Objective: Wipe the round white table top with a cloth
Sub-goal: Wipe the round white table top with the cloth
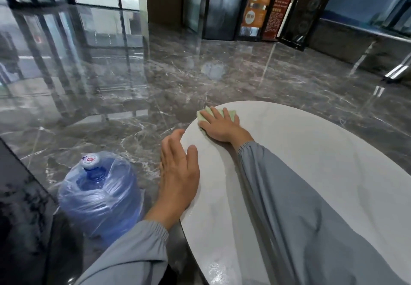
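You're over the glossy grey marble-veined floor [200, 66], and the round white stone-look table top [311, 162] fills the lower right, with a faint sheen along its near rim. Left of your left fingers, down on the floor, stands the big blue plastic water jug [100, 195], wrapped in clear film with a white cap on its neck. Your grey sleeves [289, 206] run in from below, the right one lying across the table. Your left hand [178, 177] rests flat on the table's left edge, fingers straight and close together, thumb on the top, gripping nothing. Your right hand [219, 126] is out at the far left rim, palm down, fingers spread wide and pressing on the small pale green cloth [205, 114]. That cloth sits right under those fingers, its corners poking out past the fingertips and just over the table's edge.
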The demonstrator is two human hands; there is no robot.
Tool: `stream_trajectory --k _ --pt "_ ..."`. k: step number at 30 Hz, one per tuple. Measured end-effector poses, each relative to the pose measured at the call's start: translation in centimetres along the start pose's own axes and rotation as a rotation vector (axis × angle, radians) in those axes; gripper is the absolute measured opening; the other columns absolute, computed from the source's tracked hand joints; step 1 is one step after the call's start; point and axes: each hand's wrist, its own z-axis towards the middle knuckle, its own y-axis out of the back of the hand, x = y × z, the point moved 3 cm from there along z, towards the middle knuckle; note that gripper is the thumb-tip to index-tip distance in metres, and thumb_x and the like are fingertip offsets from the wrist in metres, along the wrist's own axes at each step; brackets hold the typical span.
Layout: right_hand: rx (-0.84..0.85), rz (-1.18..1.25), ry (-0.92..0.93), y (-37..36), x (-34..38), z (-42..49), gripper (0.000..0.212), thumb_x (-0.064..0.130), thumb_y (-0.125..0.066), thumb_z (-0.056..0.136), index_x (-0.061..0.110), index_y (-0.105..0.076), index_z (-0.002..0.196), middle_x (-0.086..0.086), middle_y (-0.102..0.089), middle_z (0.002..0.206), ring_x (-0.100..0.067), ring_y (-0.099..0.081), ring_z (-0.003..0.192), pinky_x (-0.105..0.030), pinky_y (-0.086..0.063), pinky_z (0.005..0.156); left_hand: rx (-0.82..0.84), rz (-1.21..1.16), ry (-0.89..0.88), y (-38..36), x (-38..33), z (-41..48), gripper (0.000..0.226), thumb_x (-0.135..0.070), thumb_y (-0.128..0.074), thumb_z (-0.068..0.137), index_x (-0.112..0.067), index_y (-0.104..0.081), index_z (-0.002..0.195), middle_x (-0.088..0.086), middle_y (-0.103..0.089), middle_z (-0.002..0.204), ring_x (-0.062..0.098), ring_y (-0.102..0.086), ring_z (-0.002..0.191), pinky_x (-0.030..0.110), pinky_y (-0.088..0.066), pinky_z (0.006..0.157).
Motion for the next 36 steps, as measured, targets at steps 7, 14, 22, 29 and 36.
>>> stream_trajectory --k 7,14,22,29,36 --pt "-0.006 -0.093 0.257 -2.6 3.8 -7.8 0.059 0.062 -0.017 0.105 0.053 -0.003 0.161 0.014 0.007 0.174 -0.025 0.014 0.16 -0.059 0.009 0.124 -0.078 -0.119 0.035 0.8 -0.7 -0.2 0.034 -0.041 -0.032 0.102 -0.033 -0.04 0.134 -0.003 -0.04 0.132 0.009 -0.04 0.125 0.027 -0.029 0.11" --pt "0.047 -0.119 0.368 -5.0 3.2 -21.0 0.06 0.062 -0.018 0.107 0.05 0.002 0.162 0.016 0.014 0.172 -0.018 0.024 0.157 -0.053 0.014 0.124 -0.117 -0.161 0.067 1.2 -0.8 -0.3 0.027 -0.038 -0.03 0.103 -0.028 -0.044 0.124 0.0 -0.044 0.129 0.002 -0.04 0.115 0.03 -0.032 0.108" --pt "0.046 -0.078 0.311 -4.8 2.1 -21.3 0.057 0.066 -0.02 0.105 0.063 0.005 0.155 0.022 0.013 0.171 -0.013 0.024 0.157 -0.049 0.012 0.126 -0.107 -0.197 0.046 0.8 -0.4 0.1 0.02 -0.032 -0.03 0.105 -0.027 -0.044 0.119 -0.005 -0.044 0.12 -0.012 -0.037 0.113 0.024 -0.031 0.103" --pt "0.003 -0.062 0.156 -3.1 3.8 -8.6 0.06 0.07 -0.017 0.101 0.06 -0.003 0.158 0.015 0.005 0.174 -0.024 0.012 0.16 -0.059 0.008 0.123 -0.097 -0.185 0.058 0.5 0.2 0.3 0.024 -0.04 -0.029 0.103 -0.032 -0.044 0.12 -0.004 -0.044 0.123 -0.013 -0.038 0.113 0.008 -0.028 0.096" --pt "0.013 -0.1 0.213 -3.3 4.9 -8.6 0.059 0.068 -0.013 0.103 0.055 -0.001 0.16 0.012 0.009 0.174 -0.027 0.015 0.16 -0.06 0.01 0.123 -0.107 -0.118 0.039 0.5 0.0 0.2 0.034 -0.041 -0.028 0.105 -0.024 -0.047 0.127 0.002 -0.046 0.129 -0.004 -0.037 0.111 0.012 -0.026 0.1"
